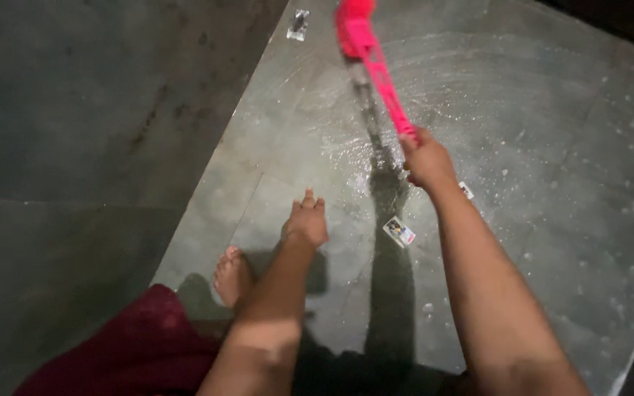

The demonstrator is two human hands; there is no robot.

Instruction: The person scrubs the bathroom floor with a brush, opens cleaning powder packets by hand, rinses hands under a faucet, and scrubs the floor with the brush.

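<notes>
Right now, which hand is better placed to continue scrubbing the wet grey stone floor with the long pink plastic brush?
Right hand: it already grips the pink brush handle. The left hand hangs empty above the floor.

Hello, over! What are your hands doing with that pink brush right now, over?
Right hand shut on pink brush handle. Left hand open, flat on wet soapy floor. Small packet lies near, over.

My right hand (425, 158) grips the brush (370, 55) ahead, left hand (306, 222) hangs beside it, foot (230, 275) on floor (522, 110) below-left.
</notes>
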